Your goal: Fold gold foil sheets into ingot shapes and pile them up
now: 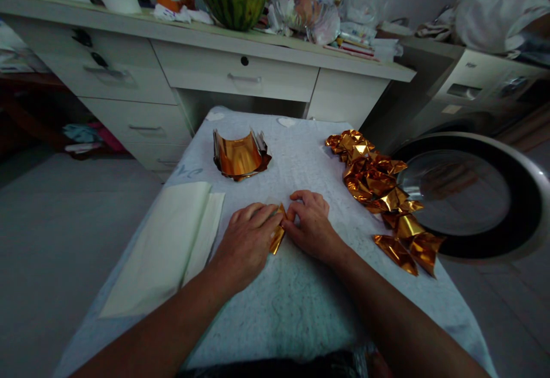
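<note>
Working on the tabletop [309, 309], with left hand [247, 243] over and right hand [313, 226] against a small gold strip [277, 243]. Can't tell about a pinch in either grip. Best to hold steady, pressing the edge slowly.

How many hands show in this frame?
2: the left hand, its fingers over the gold paper on the table, and the right hand, by that paper's right edge.
</note>
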A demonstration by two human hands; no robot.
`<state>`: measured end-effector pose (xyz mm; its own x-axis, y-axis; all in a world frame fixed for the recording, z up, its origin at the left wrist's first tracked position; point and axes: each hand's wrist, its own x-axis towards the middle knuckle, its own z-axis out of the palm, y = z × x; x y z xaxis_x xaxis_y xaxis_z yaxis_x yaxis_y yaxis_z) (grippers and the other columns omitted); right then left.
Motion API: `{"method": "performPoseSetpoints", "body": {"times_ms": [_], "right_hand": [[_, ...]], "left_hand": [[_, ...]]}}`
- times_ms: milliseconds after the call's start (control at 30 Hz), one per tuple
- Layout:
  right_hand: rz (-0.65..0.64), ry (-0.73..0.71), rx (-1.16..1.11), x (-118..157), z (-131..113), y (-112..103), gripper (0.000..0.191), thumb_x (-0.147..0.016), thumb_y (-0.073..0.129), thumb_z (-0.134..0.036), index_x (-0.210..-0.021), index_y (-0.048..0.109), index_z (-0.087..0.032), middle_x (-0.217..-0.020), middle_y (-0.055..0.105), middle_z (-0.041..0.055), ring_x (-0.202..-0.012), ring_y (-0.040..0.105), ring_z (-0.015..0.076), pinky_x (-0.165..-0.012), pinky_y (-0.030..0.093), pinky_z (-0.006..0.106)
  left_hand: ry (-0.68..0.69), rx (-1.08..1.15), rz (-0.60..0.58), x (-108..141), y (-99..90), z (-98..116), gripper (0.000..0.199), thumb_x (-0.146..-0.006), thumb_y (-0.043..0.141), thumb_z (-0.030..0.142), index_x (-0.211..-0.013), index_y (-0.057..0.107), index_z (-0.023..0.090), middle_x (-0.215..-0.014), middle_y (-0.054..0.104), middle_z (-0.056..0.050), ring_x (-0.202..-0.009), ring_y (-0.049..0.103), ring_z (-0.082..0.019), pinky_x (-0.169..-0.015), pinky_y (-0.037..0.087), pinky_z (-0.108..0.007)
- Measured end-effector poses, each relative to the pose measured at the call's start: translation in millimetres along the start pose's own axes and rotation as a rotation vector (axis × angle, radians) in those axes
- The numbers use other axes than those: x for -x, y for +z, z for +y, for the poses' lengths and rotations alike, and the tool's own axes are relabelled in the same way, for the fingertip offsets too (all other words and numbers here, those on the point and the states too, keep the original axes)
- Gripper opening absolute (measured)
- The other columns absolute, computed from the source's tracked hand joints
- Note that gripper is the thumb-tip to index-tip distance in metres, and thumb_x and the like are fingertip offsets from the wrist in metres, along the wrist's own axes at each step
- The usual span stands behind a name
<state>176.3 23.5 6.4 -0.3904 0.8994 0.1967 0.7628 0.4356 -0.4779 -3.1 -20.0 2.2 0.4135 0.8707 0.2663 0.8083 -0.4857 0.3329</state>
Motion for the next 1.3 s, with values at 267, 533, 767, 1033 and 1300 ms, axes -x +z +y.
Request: {"method": "performPoseSetpoints", "body": {"times_ms": [267,533,767,1033,1300], "right_hand": [[-0.033,-0.140,-0.123,0,-3,-12,0.024,-0.082,0.057,-0.010,-0.104,0.061,-0.021,-0.111,0.063,0.0057,-0.108,0.049,0.0247,-0.094,0.036,0.042],[-0.088,-0.146,-0.139,0,-3,-13,0.035,-0.081,0.049,-0.002,-0.107,0.063,-0.021,-0.102,0.069,0.0035,-0.100,0.054,0.0225,-0.092,0.037,0.040],[-0.142,-0.191,-0.148,4,-4,-20,0.021,-0.076,0.056,-0.006,-0.089,0.060,-0.022,-0.097,0.068,0.0011,-0.100,0.053,0.0215,-0.092,0.034,0.038],[-0.248,-0.240,-0.076,10,-6,-29,0.028,-0.072,0.069,-0.018,-0.097,0.063,-0.025,-0.121,0.060,0.0030,-0.112,0.047,0.0271,-0.098,0.031,0.044],[-0.237,-0.257,-0.035,10,-6,-26,0.023,-0.078,0.069,-0.024,-0.101,0.065,-0.026,-0.123,0.059,0.0033,-0.113,0.046,0.0275,-0.100,0.029,0.045]], "left_hand": [[0.013,0.017,-0.041,-3,-1.3,-1,0.039,-0.091,0.048,0.011,-0.128,0.056,0.020,-0.131,0.061,-0.006,-0.114,0.051,-0.026,-0.096,0.043,-0.045],[0.039,0.037,-0.020,-1,-4.8,-3,0.029,-0.091,0.050,0.012,-0.117,0.063,0.015,-0.118,0.067,-0.009,-0.107,0.057,-0.026,-0.095,0.047,-0.046],[0.117,0.268,-0.082,5,-16.3,-5,0.019,-0.084,0.058,0.008,-0.094,0.066,0.022,-0.110,0.067,-0.004,-0.107,0.057,-0.022,-0.096,0.046,-0.042],[0.063,0.349,-0.178,6,-24.4,-8,0.030,-0.077,0.068,0.008,-0.103,0.064,0.022,-0.118,0.064,-0.005,-0.114,0.056,-0.023,-0.100,0.045,-0.044],[0.200,0.275,-0.110,6,-18.4,-13,0.012,-0.089,0.062,0.016,-0.100,0.067,0.021,-0.104,0.069,-0.004,-0.102,0.062,-0.019,-0.093,0.050,-0.037]]}}
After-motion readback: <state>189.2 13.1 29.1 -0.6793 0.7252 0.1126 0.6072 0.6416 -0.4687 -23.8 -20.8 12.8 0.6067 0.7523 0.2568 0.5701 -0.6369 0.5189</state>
